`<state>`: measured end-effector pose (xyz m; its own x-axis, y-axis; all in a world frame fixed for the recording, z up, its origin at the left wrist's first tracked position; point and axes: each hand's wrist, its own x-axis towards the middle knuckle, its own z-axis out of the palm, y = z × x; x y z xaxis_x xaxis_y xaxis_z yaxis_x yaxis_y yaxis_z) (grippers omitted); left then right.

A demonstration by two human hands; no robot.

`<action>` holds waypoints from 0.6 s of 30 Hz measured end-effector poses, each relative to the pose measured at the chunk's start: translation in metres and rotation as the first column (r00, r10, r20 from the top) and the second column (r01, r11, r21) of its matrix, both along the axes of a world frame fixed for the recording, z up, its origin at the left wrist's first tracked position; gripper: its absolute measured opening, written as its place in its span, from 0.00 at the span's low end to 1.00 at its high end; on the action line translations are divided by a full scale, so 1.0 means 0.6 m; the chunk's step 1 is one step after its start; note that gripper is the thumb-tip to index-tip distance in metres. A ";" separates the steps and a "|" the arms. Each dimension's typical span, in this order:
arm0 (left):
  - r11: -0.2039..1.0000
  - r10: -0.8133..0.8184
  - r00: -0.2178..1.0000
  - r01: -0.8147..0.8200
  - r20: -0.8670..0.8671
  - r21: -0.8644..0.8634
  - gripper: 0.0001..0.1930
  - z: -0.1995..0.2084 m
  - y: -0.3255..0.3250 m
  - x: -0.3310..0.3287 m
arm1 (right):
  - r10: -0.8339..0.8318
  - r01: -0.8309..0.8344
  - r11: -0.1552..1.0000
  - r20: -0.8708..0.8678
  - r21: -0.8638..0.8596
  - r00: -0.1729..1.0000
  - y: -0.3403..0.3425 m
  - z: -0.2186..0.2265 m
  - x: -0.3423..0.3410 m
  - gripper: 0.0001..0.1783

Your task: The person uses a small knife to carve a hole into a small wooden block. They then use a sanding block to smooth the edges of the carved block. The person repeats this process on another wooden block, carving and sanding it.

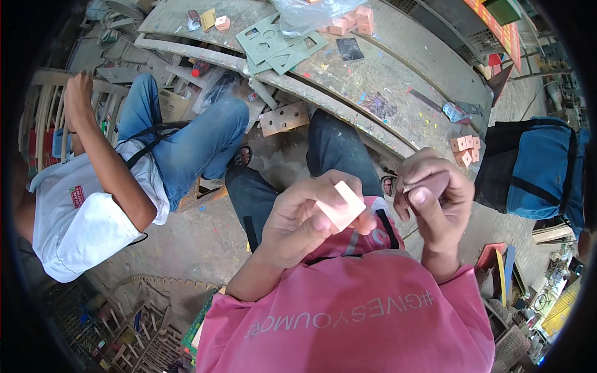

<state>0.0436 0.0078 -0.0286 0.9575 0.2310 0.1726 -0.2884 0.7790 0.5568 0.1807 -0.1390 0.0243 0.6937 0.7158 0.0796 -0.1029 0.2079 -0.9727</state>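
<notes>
Nearest to the camera is the person's pink shirt (367,311), and just above it the two bare hands are raised in front of the chest. The left hand (298,227) grasps a small pale pink block (341,205) between thumb and fingers; the block is tilted, with one flat face turned up toward the camera. The right hand (435,199) is just beside it, a little apart, and its fingers are curled around a small dark brownish piece (433,184), pressed under the thumb. What this piece is cannot be told.

Below the hands, the person's legs in dark trousers (336,149) reach toward a long grey workbench (385,74), which is spotted with paint. On the bench lie grey-green stencil sheets with cut-out shapes (273,43), a clear plastic bag (305,12), and a heap of pink blocks (351,23) beside the bag. A small stack of similar pink blocks (465,149) sits near the bench's right end, near the right hand. A brown board with holes (283,118) leans under the bench edge.

On the left sits another person in a white shirt and blue jeans (186,143), with one hand (78,93) on a pale wooden chair back (43,105). On the right stands a blue and black bag (535,168).
</notes>
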 end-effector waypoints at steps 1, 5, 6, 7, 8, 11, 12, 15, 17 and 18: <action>0.999 -0.045 0.998 0.044 0.050 0.010 0.15 -0.003 0.003 0.001 | -0.045 0.048 0.999 -0.194 0.014 0.980 -0.002 -0.008 -0.012 0.08; 0.992 0.051 0.987 -0.068 -0.152 -0.104 0.15 0.000 -0.003 0.013 | -0.056 0.100 0.995 -0.650 0.030 0.758 -0.007 -0.041 -0.041 0.08; 0.991 0.029 0.983 -0.052 -0.179 -0.125 0.18 -0.014 0.001 0.008 | -0.030 0.071 0.997 -0.675 0.033 0.737 -0.011 -0.042 -0.045 0.07; 0.984 -0.006 0.985 -0.024 -0.171 -0.174 0.19 -0.023 0.003 0.006 | -0.035 0.063 0.998 -0.583 0.027 0.812 -0.013 -0.041 -0.049 0.07; 0.975 -0.038 0.986 0.002 -0.160 -0.223 0.20 -0.030 0.005 0.005 | -0.037 0.053 0.998 -0.481 0.019 0.876 -0.013 -0.039 -0.051 0.07; 0.960 -0.034 0.991 -0.003 -0.128 -0.280 0.22 -0.029 0.002 0.006 | -0.027 0.023 0.999 -0.116 -0.036 0.993 -0.010 -0.019 -0.041 0.07; 0.959 -0.016 0.993 -0.018 -0.117 -0.284 0.22 -0.026 0.000 0.006 | -0.010 0.012 0.997 0.019 -0.075 1.000 -0.011 -0.011 -0.034 0.08; 0.965 0.014 0.981 -0.064 -0.195 -0.255 0.25 -0.001 -0.004 0.004 | 0.022 0.015 0.997 0.443 -0.079 0.896 0.001 -0.011 -0.008 0.11; 0.990 0.049 0.958 -0.085 -0.282 -0.115 0.29 0.025 -0.004 0.006 | 0.038 0.009 0.996 0.487 -0.094 0.873 0.010 -0.004 -0.005 0.11; 0.995 0.072 0.944 -0.091 -0.322 -0.044 0.31 0.031 -0.004 0.006 | 0.049 -0.004 0.996 0.481 -0.094 0.876 0.011 -0.003 -0.002 0.11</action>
